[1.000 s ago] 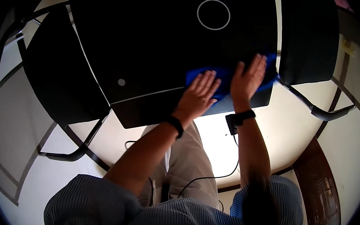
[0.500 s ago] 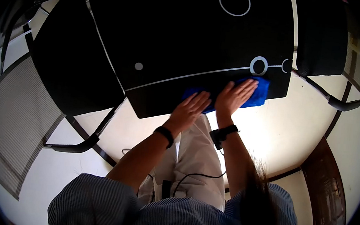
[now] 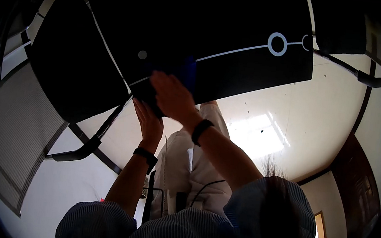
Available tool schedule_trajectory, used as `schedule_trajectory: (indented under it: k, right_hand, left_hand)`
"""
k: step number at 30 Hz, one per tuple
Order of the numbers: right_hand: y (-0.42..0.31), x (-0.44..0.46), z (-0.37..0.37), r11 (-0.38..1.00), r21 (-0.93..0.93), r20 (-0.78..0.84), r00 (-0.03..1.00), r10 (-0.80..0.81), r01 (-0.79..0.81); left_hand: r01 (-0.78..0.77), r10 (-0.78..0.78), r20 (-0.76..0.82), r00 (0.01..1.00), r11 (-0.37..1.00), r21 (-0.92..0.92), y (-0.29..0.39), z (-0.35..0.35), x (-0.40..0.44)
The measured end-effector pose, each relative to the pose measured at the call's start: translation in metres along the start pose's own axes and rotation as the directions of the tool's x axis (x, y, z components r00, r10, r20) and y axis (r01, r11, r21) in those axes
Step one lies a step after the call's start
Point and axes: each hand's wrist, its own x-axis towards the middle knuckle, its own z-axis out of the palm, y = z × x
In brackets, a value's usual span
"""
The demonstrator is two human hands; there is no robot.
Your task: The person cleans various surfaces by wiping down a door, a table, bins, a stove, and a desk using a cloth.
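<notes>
A dark blue cloth (image 3: pixel 186 72) lies on the black table (image 3: pixel 250 74), dim against its surface. My right hand (image 3: pixel 172 98) rests over the cloth's lower left part near the table's front edge, its fingers stretched out. Below and left of it, my left hand (image 3: pixel 148 123) is at the table's front left corner, with its fingers extended along the edge. Whether the left fingers touch the cloth cannot be made out. White lines, a white ring and a grey dot mark the tabletop.
A black chair with a mesh back (image 3: pixel 19 134) stands on the left, its armrest (image 3: pixel 77 151) near the table corner. Another chair's armrest (image 3: pixel 373 80) is on the right. My legs (image 3: pixel 199 166) and a dark cable are below the table edge.
Both hands have moved left along the table's front edge, and the blue cloth has moved left with them. The left hand has dropped to the corner.
</notes>
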Motion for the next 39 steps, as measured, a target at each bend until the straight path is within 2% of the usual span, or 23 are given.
schedule_trajectory:
  k: [1,3,5,8,11,14,17,18,19,22,23,24,25,27,28,30,31,32,34,35,36,38,39]
  right_hand:
    - [0.013,0.000,-0.022,0.984,0.072,0.062,0.986,0.158,-0.162]
    - [0.048,-0.014,-0.039,0.946,-0.124,-0.137,0.949,0.283,-0.300]
    - [0.086,-0.028,-0.071,0.874,-0.169,-0.179,0.886,0.428,-0.456]
    - [0.151,-0.053,-0.110,0.785,-0.311,-0.241,0.843,0.481,-0.536]
    - [0.208,-0.071,-0.143,0.704,-0.309,-0.450,0.751,0.484,-0.639]
    - [0.237,-0.094,-0.156,0.539,-0.225,-0.620,0.546,0.563,-0.811]
    - [0.228,-0.117,-0.138,0.324,0.095,-0.696,0.169,0.697,-0.941]
    - [0.227,-0.140,-0.127,0.181,0.466,-0.322,0.024,0.946,-0.866]
    - [0.224,-0.165,-0.115,0.208,0.054,-0.091,0.202,0.975,-0.977]
    - [0.153,-0.183,-0.120,0.185,0.266,0.054,0.207,0.977,-0.946]
    - [0.132,-0.186,-0.132,0.330,0.282,0.073,0.363,0.929,-0.901]
    - [0.109,-0.181,-0.162,0.402,0.177,0.151,0.428,0.891,-0.899]
    - [0.091,-0.180,-0.184,0.522,0.082,0.102,0.528,0.843,-0.849]
    - [0.029,-0.156,-0.259,0.660,0.215,-0.159,0.641,0.751,-0.720]
    - [0.002,-0.148,-0.289,0.730,0.258,-0.293,0.668,0.684,-0.633]
    - [-0.034,-0.147,-0.324,0.934,0.106,-0.504,0.791,0.347,-0.342]
    - [-0.041,-0.153,-0.315,0.892,0.167,-0.325,0.831,0.452,-0.420]
    - [-0.038,-0.162,-0.307,0.917,0.054,0.022,0.918,0.396,-0.396]
    - [-0.089,-0.151,-0.328,0.995,-0.003,-0.016,0.995,0.102,-0.102]
    - [-0.125,-0.144,-0.344,1.000,0.016,-0.129,0.991,0.029,-0.027]
    - [-0.162,-0.138,-0.360,0.998,0.037,-0.238,0.970,-0.049,0.059]
    - [-0.190,-0.130,-0.363,0.998,0.028,-0.137,0.989,-0.057,0.062]
    - [-0.192,-0.126,-0.357,0.998,0.036,-0.054,0.997,-0.046,0.048]
  left_hand:
    - [-0.067,0.071,-0.038,0.997,0.993,0.102,0.008,0.002,0.004]
    - [-0.284,0.279,0.063,0.958,0.955,0.090,0.033,0.010,0.025]
    - [-0.420,0.407,0.181,0.895,0.907,0.038,0.074,0.003,0.048]
    - [-0.622,0.612,0.124,0.781,0.780,0.064,0.146,0.015,0.084]
    - [-0.638,0.636,0.279,0.719,0.764,-0.097,0.208,0.011,0.106]
    - [-0.769,0.772,0.092,0.629,0.635,-0.074,0.251,0.020,0.116]
    - [-0.800,0.781,0.273,0.561,0.597,-0.063,0.269,0.010,0.111]
    - [-0.816,0.783,0.335,0.524,0.575,-0.066,0.270,0.003,0.106]
    - [-0.845,0.797,0.391,0.461,0.529,-0.081,0.265,-0.004,0.097]
    - [-0.809,0.756,0.542,0.366,0.546,-0.216,0.218,-0.017,0.050]
    - [-0.658,0.607,0.702,0.372,0.706,-0.262,0.216,-0.060,0.047]
    - [-0.467,0.441,0.836,0.326,0.844,-0.264,0.219,-0.103,0.042]
    - [-0.509,0.565,0.706,0.426,0.795,-0.330,0.206,-0.131,0.031]
    - [-0.623,0.748,0.351,0.563,0.664,-0.415,0.179,-0.183,0.008]
    - [-0.736,0.801,0.155,0.579,0.594,-0.324,0.181,-0.225,-0.001]
    - [-0.754,0.751,0.131,0.647,0.656,-0.035,0.165,-0.272,-0.030]
    - [-0.756,0.748,0.161,0.644,0.654,-0.014,0.151,-0.272,-0.036]
    - [-0.577,0.551,0.535,0.640,0.805,-0.137,0.134,-0.276,-0.041]
    - [-0.671,0.652,0.376,0.659,0.735,-0.097,0.112,-0.296,-0.073]
    - [-0.724,0.727,0.130,0.674,0.685,-0.078,0.113,-0.315,-0.087]
    - [-0.639,0.651,0.041,0.758,0.754,-0.151,0.109,-0.332,-0.103]
    - [-0.481,0.477,-0.101,0.873,0.809,-0.337,0.094,-0.355,-0.137]
    - [-0.392,0.408,-0.033,0.912,0.847,-0.359,0.082,-0.374,-0.157]
